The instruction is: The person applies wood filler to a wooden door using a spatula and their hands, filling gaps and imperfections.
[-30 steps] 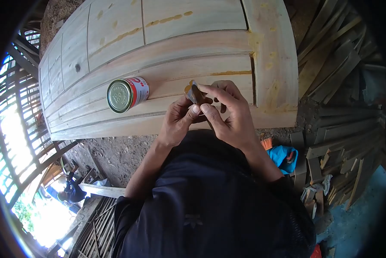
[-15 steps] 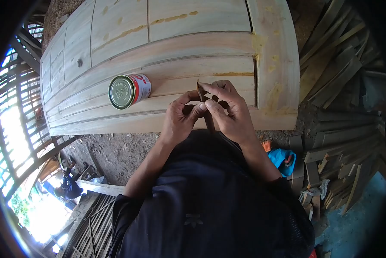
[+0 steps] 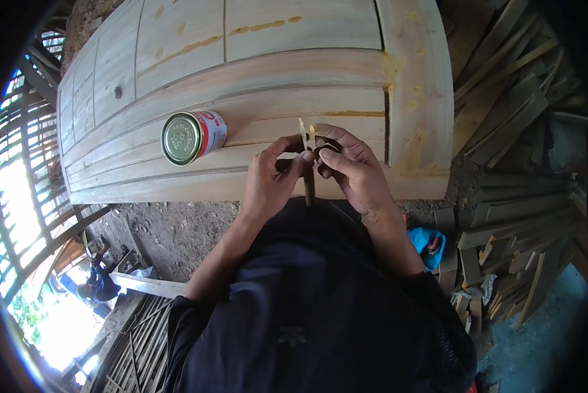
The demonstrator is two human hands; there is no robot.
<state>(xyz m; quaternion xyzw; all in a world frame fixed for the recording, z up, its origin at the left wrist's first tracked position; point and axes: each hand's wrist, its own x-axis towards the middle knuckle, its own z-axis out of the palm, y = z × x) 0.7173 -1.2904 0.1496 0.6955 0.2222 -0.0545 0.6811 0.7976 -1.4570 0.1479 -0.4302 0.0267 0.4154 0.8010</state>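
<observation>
Left hand [image 3: 272, 178] pinches a slim, dark-brown, flat-looking tool [image 3: 309, 187] between thumb and fingers, near-edge-on to view, pale tip toward 12 o'clock. Right hand [image 3: 358, 169] half curled at the tool's 3 o'clock, yellowish paste [image 3: 314, 129] on a fingertip just beside the tip; cannot tell whether it grips anything. Red-and-white cylindrical metal can [image 3: 196, 138], on its side, at 9 to 10 o'clock on the pale panelled wooden door [image 3: 268, 99]. Handling, my judgement: left pinch firm and low; right fingertip along the flat face, clear of the edge, paste kept together.
</observation>
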